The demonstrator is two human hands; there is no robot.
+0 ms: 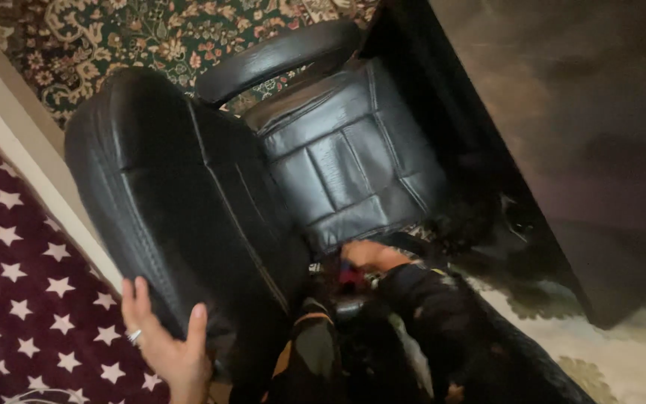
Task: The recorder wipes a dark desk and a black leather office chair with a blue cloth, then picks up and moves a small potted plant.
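two hands on a black office chair

the black leather chair [263, 172] filled the middle of the view, seen from above. its tall backrest [166, 202] lay toward 8 o'clock, the quilted seat [345, 150] toward 2 o'clock, and one padded armrest [278, 56] curved across at 12 o'clock.

the left hand [162, 340] sat at 7 o'clock, at the lower edge of the backrest. its fingers were spread and open, the palm pressed flat against the leather rather than closed around anything; a ring showed on one finger. the thumb reached up along the chair's edge.

the right hand [371, 256] was at 5 o'clock from the seat, just under its front edge, coming out of a dark sleeve [431, 307]. it touched or nearly touched the underside of the seat, but its fingers were hidden and blurred, so how it was gripping could not be told.

outward from the chair, a patterned carpet [151, 34] with flowers on dark green lay at 11 o'clock. a dark red cloth with white stars [24, 277] covered the 9 o'clock side, beyond a pale strip. a dark desk top [585, 127] took up the 3 o'clock side, and a pale rug [607, 359] showed at 4 o'clock.
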